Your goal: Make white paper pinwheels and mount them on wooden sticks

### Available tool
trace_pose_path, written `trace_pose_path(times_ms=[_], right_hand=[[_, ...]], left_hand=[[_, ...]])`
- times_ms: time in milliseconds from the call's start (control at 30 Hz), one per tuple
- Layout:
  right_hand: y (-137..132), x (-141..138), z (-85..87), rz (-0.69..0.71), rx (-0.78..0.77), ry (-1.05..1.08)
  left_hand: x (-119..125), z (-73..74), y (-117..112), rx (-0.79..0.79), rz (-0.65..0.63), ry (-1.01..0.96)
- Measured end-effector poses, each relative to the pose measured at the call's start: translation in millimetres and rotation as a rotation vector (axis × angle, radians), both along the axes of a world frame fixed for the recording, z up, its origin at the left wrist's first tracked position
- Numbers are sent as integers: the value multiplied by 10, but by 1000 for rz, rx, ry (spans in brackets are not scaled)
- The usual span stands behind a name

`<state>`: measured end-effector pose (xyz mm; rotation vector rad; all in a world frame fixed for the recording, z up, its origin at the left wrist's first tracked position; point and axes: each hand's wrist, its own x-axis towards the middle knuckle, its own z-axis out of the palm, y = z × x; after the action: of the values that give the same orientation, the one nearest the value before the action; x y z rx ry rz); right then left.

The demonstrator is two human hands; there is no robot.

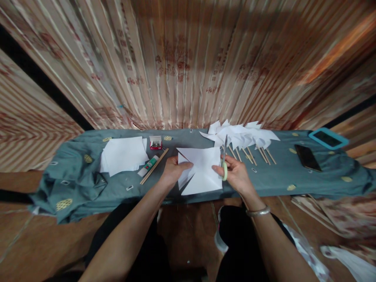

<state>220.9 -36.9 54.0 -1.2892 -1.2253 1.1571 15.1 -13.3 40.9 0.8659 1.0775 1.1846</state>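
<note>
A white square of paper (202,166) with cut slits lies on the grey-green cloth (73,176) in front of me. My left hand (173,170) pinches its left edge, fingers closed on the sheet. My right hand (235,172) grips scissors (225,158) with a pale green handle, blades pointing away, at the paper's right edge. A silver bangle sits on my right wrist.
A stack of white paper (123,154), a small red box of pins (155,143), a glue stick (150,164) and a wooden stick (154,166) lie to the left. Several paper pinwheels on sticks (243,137) lie at the back right, beyond them a dark phone (307,157) and a blue-cased tablet (328,138).
</note>
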Motion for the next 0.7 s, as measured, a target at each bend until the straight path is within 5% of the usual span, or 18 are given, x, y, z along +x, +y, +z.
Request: trace_pose_path(times_ms=[300, 700], right_hand=[[86, -25, 31, -87, 76, -30], [364, -204, 54, -336, 140, 318]], left_hand=[[-8, 97, -3, 17, -14, -173], [81, 199, -146, -66, -177, -573]])
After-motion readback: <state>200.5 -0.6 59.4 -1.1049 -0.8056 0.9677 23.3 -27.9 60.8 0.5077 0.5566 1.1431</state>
